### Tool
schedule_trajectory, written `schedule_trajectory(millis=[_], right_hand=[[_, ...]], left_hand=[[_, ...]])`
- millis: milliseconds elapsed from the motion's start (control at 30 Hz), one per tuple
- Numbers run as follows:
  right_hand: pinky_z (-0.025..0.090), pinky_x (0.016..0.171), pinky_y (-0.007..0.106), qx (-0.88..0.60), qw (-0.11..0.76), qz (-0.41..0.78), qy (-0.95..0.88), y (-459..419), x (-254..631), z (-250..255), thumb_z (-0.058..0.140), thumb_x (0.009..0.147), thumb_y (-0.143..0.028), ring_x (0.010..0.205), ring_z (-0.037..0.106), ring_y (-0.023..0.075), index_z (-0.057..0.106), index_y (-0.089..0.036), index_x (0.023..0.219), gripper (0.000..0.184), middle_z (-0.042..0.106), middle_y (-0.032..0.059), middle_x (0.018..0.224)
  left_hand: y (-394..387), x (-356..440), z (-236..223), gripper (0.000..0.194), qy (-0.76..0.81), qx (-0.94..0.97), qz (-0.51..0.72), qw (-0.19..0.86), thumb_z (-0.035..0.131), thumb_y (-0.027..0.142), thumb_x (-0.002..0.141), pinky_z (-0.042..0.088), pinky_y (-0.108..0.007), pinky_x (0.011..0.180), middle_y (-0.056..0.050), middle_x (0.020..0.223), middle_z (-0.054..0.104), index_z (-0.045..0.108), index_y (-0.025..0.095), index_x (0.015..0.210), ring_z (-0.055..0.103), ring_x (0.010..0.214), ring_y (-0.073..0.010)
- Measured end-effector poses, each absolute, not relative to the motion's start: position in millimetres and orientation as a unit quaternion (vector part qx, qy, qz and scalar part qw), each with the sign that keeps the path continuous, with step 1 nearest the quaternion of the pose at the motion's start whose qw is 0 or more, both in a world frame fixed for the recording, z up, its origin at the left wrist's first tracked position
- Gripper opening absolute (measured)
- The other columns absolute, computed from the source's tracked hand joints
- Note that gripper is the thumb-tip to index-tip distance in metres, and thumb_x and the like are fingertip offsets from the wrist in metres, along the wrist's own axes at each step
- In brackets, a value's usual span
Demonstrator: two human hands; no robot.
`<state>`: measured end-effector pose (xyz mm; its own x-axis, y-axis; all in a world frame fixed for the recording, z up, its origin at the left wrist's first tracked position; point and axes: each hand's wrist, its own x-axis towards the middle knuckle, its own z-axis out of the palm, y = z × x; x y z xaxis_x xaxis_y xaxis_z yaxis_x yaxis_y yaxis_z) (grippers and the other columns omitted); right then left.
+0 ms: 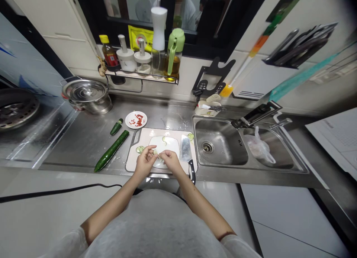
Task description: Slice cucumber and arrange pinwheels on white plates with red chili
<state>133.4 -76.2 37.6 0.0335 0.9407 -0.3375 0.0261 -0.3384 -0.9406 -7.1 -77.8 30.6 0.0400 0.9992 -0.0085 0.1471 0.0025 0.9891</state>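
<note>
My left hand (145,162) and my right hand (170,160) meet over a white plate (170,143) that lies on a pale cutting board (134,162). Both pinch a small pale piece (155,152) between their fingertips; it may be a cucumber slice, but I cannot be sure. A few cucumber slices (140,149) lie on the board left of the plate, and more slices (190,136) sit at its far right corner. A cleaver (185,150) with a black handle rests on the board right of my right hand.
A whole cucumber (111,151) and a cut cucumber end (116,127) lie left of the board. A small dish of chopped red chilli (136,119) is behind. A steel pot (87,95), a rack of bottles (145,61) and a double sink (223,146) surround the counter.
</note>
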Motion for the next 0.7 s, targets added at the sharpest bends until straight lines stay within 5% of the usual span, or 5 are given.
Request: schedule_trajectory(millis=[700], right_hand=[[0.034,0.045,0.017,-0.601,0.341,0.644,-0.33,-72.0,136.3,35.8,0.055,0.066,-0.031,0.059,0.055,0.0106,0.056,-0.018,0.061,0.015,0.059,-0.0007,0.061]], left_hand=[[-77.8,-3.6,16.8,0.033,0.562,0.599,0.42,0.386,0.06,0.03,0.08,0.043,-0.022,0.063,0.0,0.079,0.063,0.064,0.02,0.111,0.052,0.063,-0.0103]])
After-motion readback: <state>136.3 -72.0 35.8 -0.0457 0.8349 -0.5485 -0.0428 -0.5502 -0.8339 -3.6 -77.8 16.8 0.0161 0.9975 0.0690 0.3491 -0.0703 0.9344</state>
